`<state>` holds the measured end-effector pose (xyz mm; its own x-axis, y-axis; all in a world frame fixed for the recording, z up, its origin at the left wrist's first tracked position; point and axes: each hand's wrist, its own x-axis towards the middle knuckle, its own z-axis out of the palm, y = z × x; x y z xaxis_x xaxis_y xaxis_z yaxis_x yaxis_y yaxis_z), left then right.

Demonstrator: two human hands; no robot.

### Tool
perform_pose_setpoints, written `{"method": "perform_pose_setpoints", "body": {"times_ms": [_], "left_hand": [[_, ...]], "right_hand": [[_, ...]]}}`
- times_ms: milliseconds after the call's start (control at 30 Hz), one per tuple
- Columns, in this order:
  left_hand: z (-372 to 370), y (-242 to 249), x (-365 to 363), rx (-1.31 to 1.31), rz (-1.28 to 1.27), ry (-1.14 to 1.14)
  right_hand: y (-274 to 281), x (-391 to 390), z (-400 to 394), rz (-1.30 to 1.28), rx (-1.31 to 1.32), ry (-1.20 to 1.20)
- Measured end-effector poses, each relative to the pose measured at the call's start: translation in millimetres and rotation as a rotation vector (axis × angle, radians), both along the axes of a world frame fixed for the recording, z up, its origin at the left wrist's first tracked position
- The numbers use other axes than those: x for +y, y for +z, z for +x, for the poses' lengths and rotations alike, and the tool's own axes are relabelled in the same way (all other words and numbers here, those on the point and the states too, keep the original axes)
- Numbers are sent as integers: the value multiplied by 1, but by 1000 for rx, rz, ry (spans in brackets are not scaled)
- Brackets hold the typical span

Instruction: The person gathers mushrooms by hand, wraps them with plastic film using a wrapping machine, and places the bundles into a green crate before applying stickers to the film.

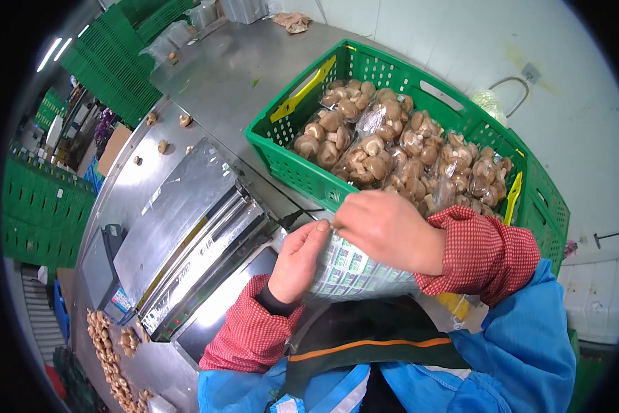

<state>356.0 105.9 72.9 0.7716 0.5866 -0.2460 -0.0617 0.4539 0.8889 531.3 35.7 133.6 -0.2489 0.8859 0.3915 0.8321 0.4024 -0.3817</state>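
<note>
A sheet of printed labels with green and black marks is held in front of my body. My left hand grips its left edge, thumb and fingers pressed together. At the sheet's top corner my right hand has its fingers closed, close to my left fingertips. Just beyond my hands is a green crate with yellow handles, filled with clear bags of brown mushrooms. Left of my hands lies a metal wrapping machine with a roll of clear film.
On the metal table lie loose mushrooms and a crumpled brown cloth. A scale stands at the left, with a mushroom pile below it. Green crates are stacked behind.
</note>
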Motion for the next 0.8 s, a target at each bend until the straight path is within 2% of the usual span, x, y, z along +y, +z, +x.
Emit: {"method": "perform_pose_setpoints", "body": {"times_ms": [67,100,200,267,333,433,500,567,667,700,800], "left_hand": [[2,-1,6,20,-59,15],[5,2,9,41,-55,52],[5,-4,22,92,-73,95],[1,-10,29,153,-91,125],[-4,-23,28,176,-76,101],[-4,-23,22,180,-110,62],[-8,-29,22,229,-124,97],[-9,-33,22,232,-186,141],[-12,-47,21,256,-218,189],[-11,-48,22,245,-233,194],[-9,-43,22,219,-269,205]], "right_hand": [[3,2,-1,77,-182,87],[4,3,0,116,-193,137],[6,34,30,180,3,86],[15,77,78,-240,439,-295],[-22,142,158,-22,331,-361],[-68,217,243,-128,214,-489],[-97,251,271,-151,115,-524],[-121,279,289,-156,-13,-545],[-144,294,302,-336,-258,-636],[-151,293,304,-260,-303,-630],[-105,272,262,-208,-166,-555]]}}
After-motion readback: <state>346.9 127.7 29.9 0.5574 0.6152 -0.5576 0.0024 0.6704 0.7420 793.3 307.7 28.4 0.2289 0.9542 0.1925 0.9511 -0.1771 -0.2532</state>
